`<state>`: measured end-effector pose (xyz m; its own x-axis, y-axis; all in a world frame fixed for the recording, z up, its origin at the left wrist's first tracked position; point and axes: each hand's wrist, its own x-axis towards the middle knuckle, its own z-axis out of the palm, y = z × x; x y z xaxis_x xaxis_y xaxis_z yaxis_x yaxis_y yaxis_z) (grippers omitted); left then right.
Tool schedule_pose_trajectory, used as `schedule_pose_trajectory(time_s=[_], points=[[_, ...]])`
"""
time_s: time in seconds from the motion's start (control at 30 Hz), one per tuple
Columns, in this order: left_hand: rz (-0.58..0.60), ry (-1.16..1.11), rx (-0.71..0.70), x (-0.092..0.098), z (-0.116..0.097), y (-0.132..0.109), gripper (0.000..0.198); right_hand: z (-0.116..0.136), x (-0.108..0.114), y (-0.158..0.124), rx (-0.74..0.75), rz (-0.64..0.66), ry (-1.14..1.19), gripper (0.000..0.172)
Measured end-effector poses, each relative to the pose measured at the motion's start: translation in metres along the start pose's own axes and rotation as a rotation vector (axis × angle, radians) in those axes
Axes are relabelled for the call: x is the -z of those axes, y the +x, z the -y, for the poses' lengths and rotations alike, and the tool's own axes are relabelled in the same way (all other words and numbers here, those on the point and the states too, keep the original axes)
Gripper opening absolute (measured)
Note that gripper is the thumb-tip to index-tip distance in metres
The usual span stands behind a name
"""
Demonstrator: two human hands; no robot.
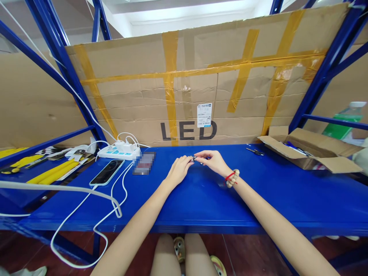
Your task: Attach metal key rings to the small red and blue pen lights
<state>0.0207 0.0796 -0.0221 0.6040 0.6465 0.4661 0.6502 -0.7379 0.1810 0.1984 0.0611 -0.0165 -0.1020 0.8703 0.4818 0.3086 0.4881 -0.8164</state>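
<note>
Clearly, the broadest thing here is the cardboard sheet [132,103] standing upright along the back, crossed by strips of yellow-brown tape and printed with "LED" near its foot. In front of it spreads the blue surface [230,207], framed at both sides by blue metal posts. Toward its right end sits a cardboard box [312,153], flaps up, with pens or similar slim items inside.

Near the middle of the surface, the left hand [178,169] and the right hand [215,162] meet at their fingertips, both pinched on one small dark piece [193,158]. Left of them stands a white power strip [118,152] with chargers plugged in. In front of the strip lies a pale-edged smartphone [107,172], a white cable [95,187] joined to its near end. Just beside, between phone and left hand, is a flat rectangular item [144,163] whose face is pixelated. On the right wrist sits a beaded bracelet [232,178] with a red cord. Smaller again, keys [255,151] lie near the back edge, between the right hand and the box. The dark piece is smallest, mostly covered by fingers, its exact shape too tiny to tell.
</note>
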Motion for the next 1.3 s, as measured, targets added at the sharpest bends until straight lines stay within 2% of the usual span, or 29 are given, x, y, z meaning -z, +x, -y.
schedule_pose_trajectory(time_s=[0.33, 0.7, 0.83, 0.97, 1.1, 1.23, 1.3], points=[[0.012, -0.061, 0.015, -0.004, -0.004, -0.002, 0.021, 0.003, 0.002, 0.000, -0.077, -0.017, 0.071, 0.040], [-0.098, -0.118, -0.025, -0.019, -0.004, -0.003, 0.022, 0.004, 0.001, -0.002, -0.197, -0.016, 0.030, 0.051], [-0.109, -0.205, -0.046, -0.024, -0.005, -0.003, 0.020, 0.003, 0.000, -0.001, -0.269, -0.061, 0.030, 0.053], [-0.088, -0.173, -0.020, -0.025, -0.004, 0.001, 0.019, 0.003, 0.000, 0.001, -0.349, -0.114, 0.026, 0.055], [-0.077, -0.165, -0.062, -0.029, -0.003, 0.007, 0.020, -0.004, 0.007, 0.003, -0.401, -0.169, -0.023, 0.054], [-0.052, -0.168, -0.061, -0.032, -0.001, 0.008, 0.021, -0.017, 0.016, 0.005, -0.388, -0.116, -0.131, 0.048], [-0.031, -0.183, -0.061, -0.031, -0.001, 0.008, 0.023, -0.021, 0.018, 0.006, -0.304, -0.112, -0.251, 0.051]])
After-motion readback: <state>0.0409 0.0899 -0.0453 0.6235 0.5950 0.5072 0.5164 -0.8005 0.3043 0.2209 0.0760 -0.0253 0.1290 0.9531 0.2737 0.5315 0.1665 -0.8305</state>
